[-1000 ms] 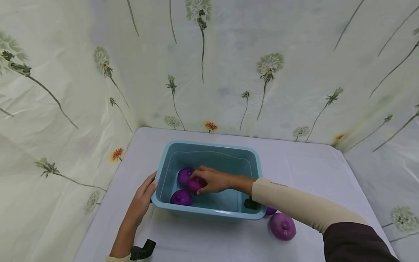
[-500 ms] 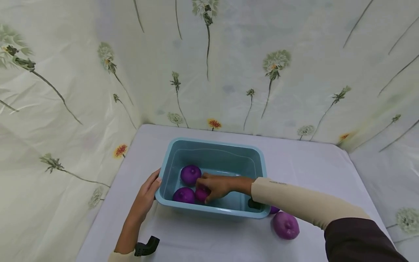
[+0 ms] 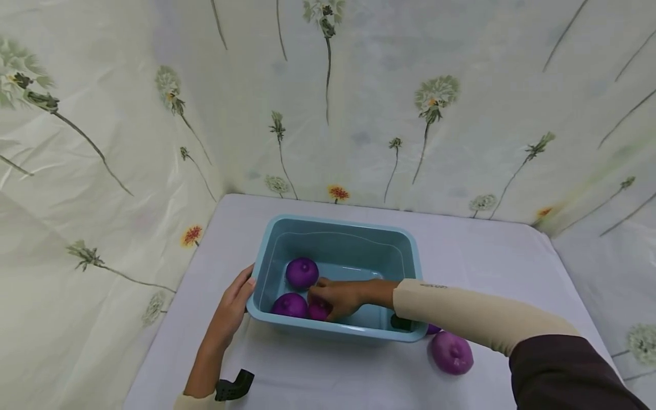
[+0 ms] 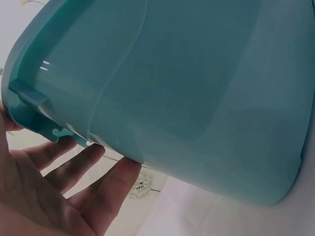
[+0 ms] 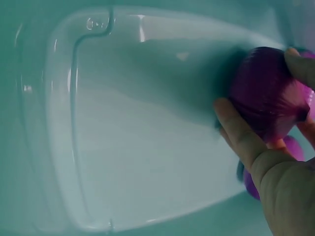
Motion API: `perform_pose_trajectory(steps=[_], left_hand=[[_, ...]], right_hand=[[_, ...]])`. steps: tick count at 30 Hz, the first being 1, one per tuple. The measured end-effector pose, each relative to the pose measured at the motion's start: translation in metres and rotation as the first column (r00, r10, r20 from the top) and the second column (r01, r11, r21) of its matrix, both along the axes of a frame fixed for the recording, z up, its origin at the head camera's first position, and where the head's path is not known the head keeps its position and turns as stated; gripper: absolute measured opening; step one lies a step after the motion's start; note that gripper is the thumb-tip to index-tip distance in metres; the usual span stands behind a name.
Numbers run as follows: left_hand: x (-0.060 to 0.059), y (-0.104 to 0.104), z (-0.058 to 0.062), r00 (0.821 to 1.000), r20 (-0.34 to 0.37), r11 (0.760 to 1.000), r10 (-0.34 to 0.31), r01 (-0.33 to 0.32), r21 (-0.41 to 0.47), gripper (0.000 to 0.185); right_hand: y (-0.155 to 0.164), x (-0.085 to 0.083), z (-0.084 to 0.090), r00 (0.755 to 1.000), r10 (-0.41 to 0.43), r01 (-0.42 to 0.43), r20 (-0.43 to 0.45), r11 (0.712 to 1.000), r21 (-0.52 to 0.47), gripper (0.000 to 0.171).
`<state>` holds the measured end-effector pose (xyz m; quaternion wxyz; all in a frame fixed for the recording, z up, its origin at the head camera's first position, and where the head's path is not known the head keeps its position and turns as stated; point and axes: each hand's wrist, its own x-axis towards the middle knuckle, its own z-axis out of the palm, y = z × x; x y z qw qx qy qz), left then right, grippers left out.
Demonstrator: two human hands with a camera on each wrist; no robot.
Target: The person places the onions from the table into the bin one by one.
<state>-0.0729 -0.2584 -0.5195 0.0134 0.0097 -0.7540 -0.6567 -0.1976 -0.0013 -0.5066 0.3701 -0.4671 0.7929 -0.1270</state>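
Glossy tub (image 3: 353,245), satiny balls (image 5: 261,83), matt sheet (image 3: 482,250).
The tub looks like smooth moulded plastic, its floor catching bright highlights in the right wrist view, its outer wall duller in the left wrist view. The balls have a smooth, faintly shiny skin; the largest in the right wrist view puckers into fine creases at one end. The sheet looks like cloth, the backdrop (image 3: 369,85) like wrinkled plastic film with a sheen. The sleeve (image 3: 461,310) is matt cloth; the clip (image 3: 236,386), dull black plastic.
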Motion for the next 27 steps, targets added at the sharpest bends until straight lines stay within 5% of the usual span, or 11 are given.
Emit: perform_pose_trajectory(steps=[18, 27], left_hand=[[0.004, 0.005, 0.004, 1.0, 0.018, 0.999, 0.019, -0.018, -0.027, 0.053], [0.004, 0.009, 0.005, 0.999, 0.026, 0.998, 0.046, -0.045, -0.052, 0.051]], right_hand=[[0.003, 0.005, 0.007, 1.0, -0.002, 0.002, -0.013, 1.0, -0.01, 0.051], [0.009, -0.008, 0.041, 0.997, -0.078, 0.075, -0.02, 0.991, -0.114, 0.064]])
